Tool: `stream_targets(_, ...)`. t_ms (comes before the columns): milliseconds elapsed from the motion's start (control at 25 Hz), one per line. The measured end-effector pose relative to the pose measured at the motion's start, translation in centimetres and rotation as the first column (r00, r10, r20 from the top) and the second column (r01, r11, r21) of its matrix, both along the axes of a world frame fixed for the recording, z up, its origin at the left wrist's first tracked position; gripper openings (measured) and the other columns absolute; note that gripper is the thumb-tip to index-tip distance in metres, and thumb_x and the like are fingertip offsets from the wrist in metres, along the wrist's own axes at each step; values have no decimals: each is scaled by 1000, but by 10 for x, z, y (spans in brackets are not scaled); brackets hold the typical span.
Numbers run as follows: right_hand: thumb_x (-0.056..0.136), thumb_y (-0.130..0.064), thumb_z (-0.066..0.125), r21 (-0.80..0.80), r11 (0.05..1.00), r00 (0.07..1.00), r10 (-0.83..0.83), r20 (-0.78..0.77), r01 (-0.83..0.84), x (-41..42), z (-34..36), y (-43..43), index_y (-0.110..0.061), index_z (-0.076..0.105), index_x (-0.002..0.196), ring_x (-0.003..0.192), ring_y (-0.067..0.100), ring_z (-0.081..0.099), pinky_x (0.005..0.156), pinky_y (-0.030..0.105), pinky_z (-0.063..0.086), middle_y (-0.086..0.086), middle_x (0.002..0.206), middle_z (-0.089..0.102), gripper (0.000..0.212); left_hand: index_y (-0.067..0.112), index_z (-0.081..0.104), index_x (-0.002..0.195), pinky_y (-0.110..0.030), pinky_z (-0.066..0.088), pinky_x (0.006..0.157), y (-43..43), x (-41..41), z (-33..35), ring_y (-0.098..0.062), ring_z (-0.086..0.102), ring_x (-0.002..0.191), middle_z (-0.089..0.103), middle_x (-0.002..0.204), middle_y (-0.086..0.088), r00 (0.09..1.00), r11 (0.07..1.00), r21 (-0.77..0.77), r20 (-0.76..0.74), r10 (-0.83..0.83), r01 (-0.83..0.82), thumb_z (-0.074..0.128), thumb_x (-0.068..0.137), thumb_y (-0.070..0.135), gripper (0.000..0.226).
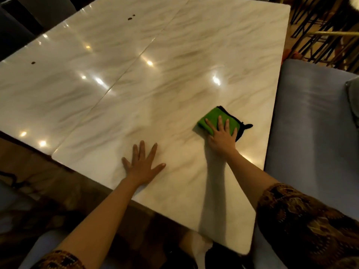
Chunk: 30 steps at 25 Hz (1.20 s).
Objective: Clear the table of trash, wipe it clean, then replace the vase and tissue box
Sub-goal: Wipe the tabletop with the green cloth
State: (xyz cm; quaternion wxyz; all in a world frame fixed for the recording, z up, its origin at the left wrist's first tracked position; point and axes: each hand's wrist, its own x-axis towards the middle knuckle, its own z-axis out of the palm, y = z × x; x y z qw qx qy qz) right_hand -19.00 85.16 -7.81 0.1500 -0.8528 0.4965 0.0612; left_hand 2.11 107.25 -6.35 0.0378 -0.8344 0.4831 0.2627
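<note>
A glossy white marble table (155,74) fills most of the head view. My right hand (222,135) presses flat, fingers straight, on a folded green cloth with a black edge (211,118) near the table's right side. My left hand (142,164) lies flat on the bare tabletop close to the near edge, fingers spread. Small dark spots sit on the marble at the far left (33,62) and far back (130,18). No vase or tissue box shows in view.
A blue-grey cushioned seat (310,123) runs along the table's right edge. Dark metal chair legs (320,26) stand at the back right. A seam (124,72) crosses the tabletop diagonally. The floor lies below the near edge.
</note>
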Motion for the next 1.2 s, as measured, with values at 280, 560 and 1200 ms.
stream_targets(280, 86, -51, 49, -100, 949, 949, 306, 71, -299, -37, -8, 217, -47, 10, 148, 145, 36, 10, 113, 60, 10, 3, 160, 11, 73, 48, -25, 139, -68, -3, 108, -5, -1, 7, -25, -31, 141, -39, 150, 2, 1000, 994, 108, 4, 0, 0, 24, 83, 77, 80)
stream_targets(560, 83, -53, 26, -136, 957, 967, 255, -28, -256, -135, -7, 121, -55, -3, 144, 145, 32, 12, 109, 60, 24, 1, 159, 13, 67, 47, -27, 138, -68, -6, 109, 24, -45, 6, -27, -33, 139, -41, 148, 2, 999, 996, 81, -22, 34, -32, 18, 87, 72, 73)
stream_targets(1200, 85, -53, 35, -187, 944, 958, 284, 34, -273, -163, -9, 264, -41, 21, 148, 144, 34, 18, 108, 60, 15, 9, 158, 21, 66, 46, -22, 141, -67, -4, 110, 26, -39, 1, -28, -30, 140, -36, 151, 1, 1000, 996, 89, 11, -13, 12, 29, 83, 74, 82)
